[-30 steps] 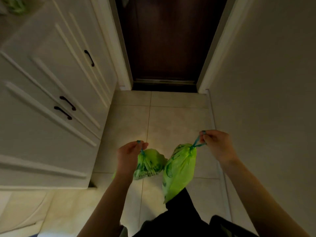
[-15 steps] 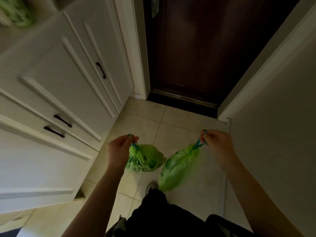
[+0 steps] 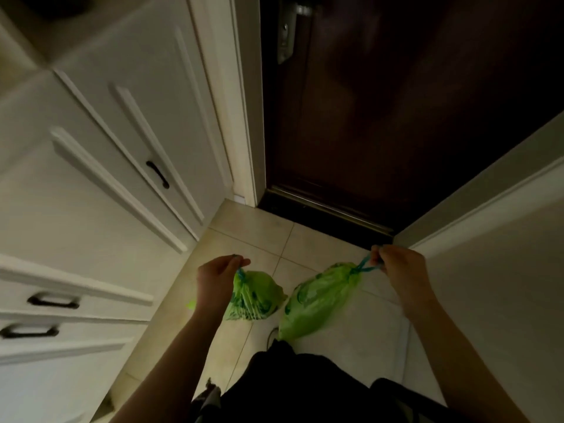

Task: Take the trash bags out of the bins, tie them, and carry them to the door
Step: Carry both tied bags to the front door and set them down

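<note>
Green thin plastic trash bags point(image 3: 256, 297) point(image 3: 317, 300), both tied, hang pinched by left hand point(image 3: 218, 279) and right hand point(image 3: 399, 270) near the dark wooden door point(image 3: 396, 117); only setting down looks left.

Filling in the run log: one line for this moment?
stage: carrying | left hand: holds left bag | right hand: holds right bag | door: shut, ahead

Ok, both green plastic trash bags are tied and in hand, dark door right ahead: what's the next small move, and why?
Probably lower both to the tiled floor by the dark wooden door. The left hand and right hand each pinch a green plastic trash bag by its blue tie, hanging clear of the tiles, and the threshold is just ahead.
</note>
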{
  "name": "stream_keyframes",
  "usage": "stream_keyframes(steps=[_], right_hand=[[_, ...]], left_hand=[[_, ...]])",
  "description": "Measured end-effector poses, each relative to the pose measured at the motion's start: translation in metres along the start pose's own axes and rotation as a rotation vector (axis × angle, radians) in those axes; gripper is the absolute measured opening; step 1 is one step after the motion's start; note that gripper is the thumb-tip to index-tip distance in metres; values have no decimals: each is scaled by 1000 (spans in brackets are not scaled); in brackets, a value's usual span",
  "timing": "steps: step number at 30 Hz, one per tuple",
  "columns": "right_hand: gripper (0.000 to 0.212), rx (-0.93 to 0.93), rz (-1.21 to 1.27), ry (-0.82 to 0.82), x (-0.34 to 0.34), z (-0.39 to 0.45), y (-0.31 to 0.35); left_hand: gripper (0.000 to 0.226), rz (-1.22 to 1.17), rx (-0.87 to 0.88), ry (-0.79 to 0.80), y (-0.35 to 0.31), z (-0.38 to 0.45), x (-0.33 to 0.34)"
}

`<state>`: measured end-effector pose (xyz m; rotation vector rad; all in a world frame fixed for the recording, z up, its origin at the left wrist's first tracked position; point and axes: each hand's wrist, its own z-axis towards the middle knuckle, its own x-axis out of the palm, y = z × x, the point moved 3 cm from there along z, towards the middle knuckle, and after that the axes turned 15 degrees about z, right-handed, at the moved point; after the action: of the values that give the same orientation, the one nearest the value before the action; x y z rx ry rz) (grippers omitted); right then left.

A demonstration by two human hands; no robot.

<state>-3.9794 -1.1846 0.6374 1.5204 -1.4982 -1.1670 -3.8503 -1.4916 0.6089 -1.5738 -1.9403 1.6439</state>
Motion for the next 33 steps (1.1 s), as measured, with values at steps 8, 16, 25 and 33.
stream_keyframes(steps=[8, 16, 25, 33], right_hand=[[34, 7, -20, 180, 65, 129, 45], [29, 40, -186, 445, 140, 248, 67], [27, 53, -336, 558, 222, 355, 60], [18, 103, -456, 497, 278, 416, 42]], left_hand=[[26, 2, -87, -112, -47, 94, 39], [20, -17, -263, -303, -75, 184, 76], [17, 11, -375, -353, -71, 275, 101], [13, -12, -462, -280, -38, 341, 123]])
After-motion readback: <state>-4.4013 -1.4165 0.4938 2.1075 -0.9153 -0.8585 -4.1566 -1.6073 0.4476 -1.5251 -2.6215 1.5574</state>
